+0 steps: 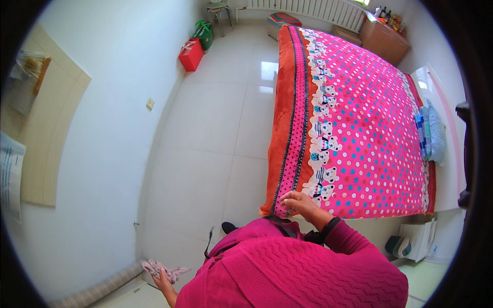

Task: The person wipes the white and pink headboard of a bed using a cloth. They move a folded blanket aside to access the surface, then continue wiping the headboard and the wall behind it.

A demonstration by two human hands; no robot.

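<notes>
My left hand, low at the left, is closed on a crumpled pale pinkish rag, whose loose end hangs out to the right. In front of my body, my right hand is held over the near left corner of a bed. Its fingers are loosely curled, and nothing shows in them. Over the bed lies a bright pink bedspread with dots and a row of cartoon bears along its left side. An orange-red border hangs down the bed's side.
Tiled floor runs between the bed and the white wall. By that wall stand a red bag, a green bag and a stool. A rolled mat lies low at the left. A wooden cabinet stands beyond the bed.
</notes>
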